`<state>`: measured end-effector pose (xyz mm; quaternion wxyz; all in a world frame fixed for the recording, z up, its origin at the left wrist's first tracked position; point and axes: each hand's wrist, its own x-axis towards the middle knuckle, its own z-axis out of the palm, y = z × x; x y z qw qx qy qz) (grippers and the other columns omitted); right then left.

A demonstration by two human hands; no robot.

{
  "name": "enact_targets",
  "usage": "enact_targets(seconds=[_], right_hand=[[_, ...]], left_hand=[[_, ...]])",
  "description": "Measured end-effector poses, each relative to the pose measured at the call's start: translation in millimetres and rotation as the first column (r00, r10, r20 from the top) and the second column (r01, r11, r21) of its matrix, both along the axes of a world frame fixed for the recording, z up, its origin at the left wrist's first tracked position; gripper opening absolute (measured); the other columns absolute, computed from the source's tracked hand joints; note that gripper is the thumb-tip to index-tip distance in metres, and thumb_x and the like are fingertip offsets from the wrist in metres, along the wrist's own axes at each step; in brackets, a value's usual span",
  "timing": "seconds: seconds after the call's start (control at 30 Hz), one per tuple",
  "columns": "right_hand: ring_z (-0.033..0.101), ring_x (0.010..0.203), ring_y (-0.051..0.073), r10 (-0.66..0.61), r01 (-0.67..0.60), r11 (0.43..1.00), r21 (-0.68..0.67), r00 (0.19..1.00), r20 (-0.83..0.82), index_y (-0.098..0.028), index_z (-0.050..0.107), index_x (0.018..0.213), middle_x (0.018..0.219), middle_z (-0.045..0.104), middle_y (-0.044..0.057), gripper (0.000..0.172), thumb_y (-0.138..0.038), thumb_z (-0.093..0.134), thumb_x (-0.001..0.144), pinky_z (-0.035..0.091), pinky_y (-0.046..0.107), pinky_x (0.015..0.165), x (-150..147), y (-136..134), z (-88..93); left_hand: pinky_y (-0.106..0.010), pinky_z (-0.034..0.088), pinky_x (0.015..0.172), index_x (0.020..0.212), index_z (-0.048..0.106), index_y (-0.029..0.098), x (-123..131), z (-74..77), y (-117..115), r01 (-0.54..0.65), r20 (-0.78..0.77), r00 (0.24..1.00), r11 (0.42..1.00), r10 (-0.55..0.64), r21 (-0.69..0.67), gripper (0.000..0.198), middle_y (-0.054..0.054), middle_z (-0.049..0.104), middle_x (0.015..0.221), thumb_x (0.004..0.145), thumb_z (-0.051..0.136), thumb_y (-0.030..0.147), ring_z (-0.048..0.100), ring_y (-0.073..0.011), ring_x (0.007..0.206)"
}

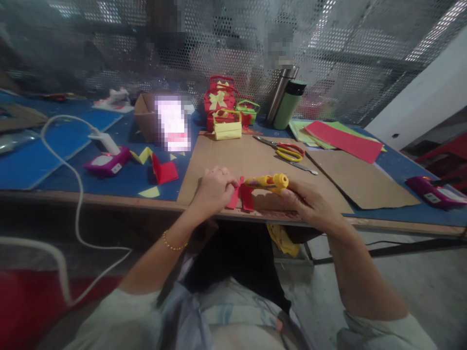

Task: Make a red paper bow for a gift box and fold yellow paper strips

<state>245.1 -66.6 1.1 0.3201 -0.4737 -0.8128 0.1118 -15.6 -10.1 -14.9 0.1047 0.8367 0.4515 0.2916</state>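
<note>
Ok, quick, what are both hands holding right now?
Left hand: closed, fingertips pinching red paper.
Right hand: closed, holding a yellow tool.

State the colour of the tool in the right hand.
The tool in the right hand is mostly yellow, seen best in the head view.

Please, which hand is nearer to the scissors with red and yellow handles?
Right. The right grip, holding the yellow tool, is on the near side of the scissors; the left grip is farther, to their left, at the red paper.
</note>
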Motion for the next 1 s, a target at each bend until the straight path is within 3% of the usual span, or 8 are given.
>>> enact_targets(seconds=[0.33, 0.7, 0.83, 1.0], right_hand=[[0.054, 0.069, 0.019, 0.042, -0.042, 0.999, 0.005, 0.999, -0.006, -0.022, 0.061, 0.085, 0.076, 0.062, 0.004, 0.045, -0.056, 0.041, 0.106, 0.041, 0.033, 0.065, -7, -1, 4.6], [0.061, 0.075, 0.024, 0.041, -0.040, 0.999, -0.021, 0.999, 0.023, -0.023, 0.066, 0.082, 0.074, 0.064, 0.007, 0.051, -0.060, 0.040, 0.104, 0.046, 0.036, 0.066, 2, -7, 17.8], [0.062, 0.072, 0.024, -0.051, 0.051, 0.999, -0.002, 0.996, -0.069, -0.025, 0.071, 0.092, 0.077, 0.067, 0.006, 0.047, -0.062, 0.044, 0.103, 0.047, 0.036, 0.063, 12, -16, 18.7], [0.059, 0.065, 0.022, -0.255, 0.270, 0.960, 0.068, 0.951, -0.173, -0.026, 0.073, 0.093, 0.076, 0.068, 0.005, 0.040, -0.058, 0.050, 0.102, 0.046, 0.035, 0.059, 57, -26, 9.6]], left_hand=[[-0.044, 0.043, 0.093, 0.085, 0.075, 0.022, 0, 0.2, -1, -0.009, 0.017, 1.000, 1.000, 0.009, -0.009, 0.027, -0.005, 0.075, 0.095, 0.090, 0.051, 0.012, 0.063, -0.0222, 0.094], [-0.045, 0.043, 0.092, 0.083, 0.075, 0.022, 0, -0.4, 0, -0.014, 0.014, 1.000, 1.000, 0.014, -0.015, 0.029, -0.005, 0.074, 0.095, 0.089, 0.049, 0.011, 0.063, -0.0231, 0.093], [-0.044, 0.044, 0.091, 0.082, 0.074, 0.022, 0, 0.3, -1, -0.009, 0.010, 1.000, 1.000, 0.009, 0.001, 0.027, -0.005, 0.074, 0.093, 0.088, 0.049, 0.011, 0.063, -0.0228, 0.093], [-0.042, 0.045, 0.089, 0.080, 0.071, 0.022, -3, 1.4, 1, 0.009, 0.006, 1.000, 0.999, -0.010, 0.037, 0.026, -0.004, 0.074, 0.088, 0.087, 0.049, 0.012, 0.063, -0.0224, 0.091]])
